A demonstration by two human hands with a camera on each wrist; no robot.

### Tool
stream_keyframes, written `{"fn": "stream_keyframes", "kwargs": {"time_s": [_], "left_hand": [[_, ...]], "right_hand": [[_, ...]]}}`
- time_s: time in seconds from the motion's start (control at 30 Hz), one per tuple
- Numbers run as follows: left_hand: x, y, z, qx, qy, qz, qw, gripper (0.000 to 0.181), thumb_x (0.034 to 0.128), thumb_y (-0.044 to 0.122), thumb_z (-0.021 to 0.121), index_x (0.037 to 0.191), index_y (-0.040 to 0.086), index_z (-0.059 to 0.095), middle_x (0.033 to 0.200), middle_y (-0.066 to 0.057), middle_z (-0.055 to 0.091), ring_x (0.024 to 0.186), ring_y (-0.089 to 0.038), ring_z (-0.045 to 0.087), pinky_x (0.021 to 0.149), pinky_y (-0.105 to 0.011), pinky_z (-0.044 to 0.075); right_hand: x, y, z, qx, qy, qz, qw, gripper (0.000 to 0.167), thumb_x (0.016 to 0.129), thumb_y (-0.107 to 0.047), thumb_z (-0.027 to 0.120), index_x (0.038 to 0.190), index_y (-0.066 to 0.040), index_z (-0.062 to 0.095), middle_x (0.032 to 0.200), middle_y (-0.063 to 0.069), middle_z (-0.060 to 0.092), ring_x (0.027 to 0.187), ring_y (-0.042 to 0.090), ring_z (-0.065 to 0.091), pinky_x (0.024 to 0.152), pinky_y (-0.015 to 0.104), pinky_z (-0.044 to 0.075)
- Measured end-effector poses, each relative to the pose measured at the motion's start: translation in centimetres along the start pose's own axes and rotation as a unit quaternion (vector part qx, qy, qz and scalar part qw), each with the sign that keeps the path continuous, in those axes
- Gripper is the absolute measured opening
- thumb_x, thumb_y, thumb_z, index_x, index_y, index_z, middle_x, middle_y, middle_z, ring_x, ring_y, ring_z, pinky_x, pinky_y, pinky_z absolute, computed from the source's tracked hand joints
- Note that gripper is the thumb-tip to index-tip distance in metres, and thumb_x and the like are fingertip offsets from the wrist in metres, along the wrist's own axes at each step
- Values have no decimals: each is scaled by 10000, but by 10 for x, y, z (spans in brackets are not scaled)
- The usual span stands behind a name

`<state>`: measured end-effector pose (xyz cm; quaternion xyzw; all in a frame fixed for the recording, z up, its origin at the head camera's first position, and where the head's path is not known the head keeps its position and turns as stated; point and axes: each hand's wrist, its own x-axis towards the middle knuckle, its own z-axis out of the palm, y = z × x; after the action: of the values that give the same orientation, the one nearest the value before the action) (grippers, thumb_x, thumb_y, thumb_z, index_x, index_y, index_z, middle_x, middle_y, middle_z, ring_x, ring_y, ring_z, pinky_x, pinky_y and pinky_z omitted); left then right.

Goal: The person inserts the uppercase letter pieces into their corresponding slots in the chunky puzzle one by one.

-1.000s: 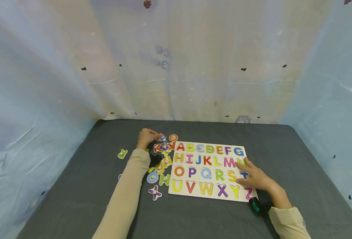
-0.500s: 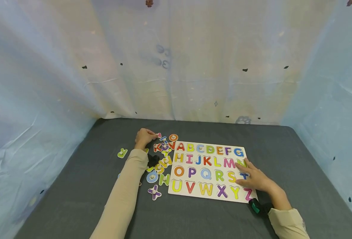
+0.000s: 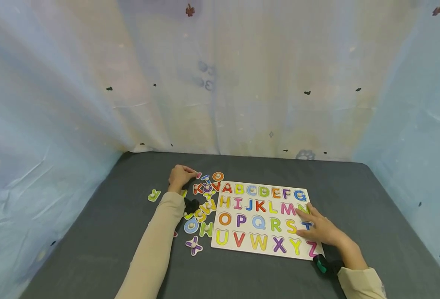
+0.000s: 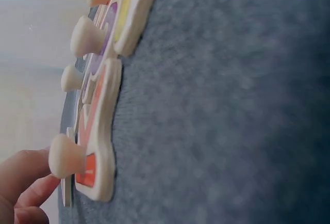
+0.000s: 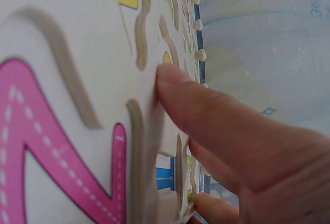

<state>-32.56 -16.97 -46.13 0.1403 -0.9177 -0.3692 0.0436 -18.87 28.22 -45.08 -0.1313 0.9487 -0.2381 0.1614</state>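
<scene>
In the head view my left hand [image 3: 180, 177] pinches a small pink letter piece [image 3: 199, 175] beyond the pile; its letter is mostly hidden. The left wrist view shows the curled fingers [image 4: 23, 175] just behind the knob of a red K piece [image 4: 95, 167], with a pale piece edge by the fingertips. My right hand [image 3: 322, 228] rests on the right side of a white alphabet puzzle board [image 3: 249, 213], fingers spread near the N and T. Close up, the thumb [image 5: 206, 110] lies on the board above a pink Z recess [image 5: 62, 152]. Knobbed letters fill the top row, A to G.
Knobbed letter pieces lie piled left of the board, among them a blue O-shaped piece [image 3: 191, 226], a green H [image 3: 206, 229] and a purple X [image 3: 194, 245]. A green piece [image 3: 154, 195] lies apart at left. A patterned curtain [image 3: 242, 83] surrounds the dark table [image 3: 264, 278].
My left hand has drawn slightly left with the pink piece, uncovering the blue T piece beside it. The right hand stays on the board. The head view has tilted slightly.
</scene>
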Motion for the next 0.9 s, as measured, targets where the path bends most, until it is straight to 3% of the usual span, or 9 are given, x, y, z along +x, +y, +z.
{"fn": "stream_keyframes", "kwargs": {"time_s": [0.13,0.27,0.4,0.47,0.53,0.67,0.9], "left_hand": [[-2,1,0,73,-66,407,9991,306,839,329,743,1016,81,764,1081,-140,732,999,-313,667,859,-453,519],[-6,5,-3,113,-208,814,9964,281,847,302,739,1009,74,767,1098,-154,725,966,-294,674,780,-387,536],[-10,10,-7,-31,-304,1013,9944,268,840,294,747,1005,83,769,840,-123,718,687,-194,578,570,-255,393],[-14,13,-8,-193,-384,1082,9932,269,840,284,748,1012,78,766,666,-57,635,582,-140,447,536,-242,291],[-18,17,-10,-354,-524,1196,9908,278,842,269,746,1022,59,759,553,14,519,527,-117,362,526,-246,266],[-28,26,-12,-555,-796,1531,9834,284,853,244,734,1040,31,747,490,71,359,475,-98,303,521,-244,278],[-47,38,-11,-643,-1069,1748,9767,250,863,232,725,1034,51,751,511,58,320,450,-98,278,481,-233,268]], "right_hand": [[0,1,1,-67,50,10,10000,852,807,-443,722,1480,-68,359,1543,367,101,1348,661,159,991,778,230],[-1,1,2,-29,-1,23,10000,855,805,-442,725,1477,-60,362,1542,372,95,1349,664,149,991,781,225],[0,1,1,7,-24,17,10000,860,804,-449,723,1479,-62,357,1544,370,89,1349,665,144,986,780,237],[0,1,1,9,-23,16,10000,864,803,-456,720,1481,-66,353,1546,367,87,1348,665,144,985,778,243],[0,0,0,37,-42,14,10000,866,805,-457,717,1483,-64,348,1546,367,80,1348,665,140,987,777,243],[0,0,-1,39,-36,-2,10000,867,806,-453,718,1480,-52,348,1542,375,81,1344,666,149,985,764,270],[-1,0,-1,55,-104,-9,9999,867,815,-456,711,1484,-51,338,1544,374,70,1345,670,130,989,777,238]]}}
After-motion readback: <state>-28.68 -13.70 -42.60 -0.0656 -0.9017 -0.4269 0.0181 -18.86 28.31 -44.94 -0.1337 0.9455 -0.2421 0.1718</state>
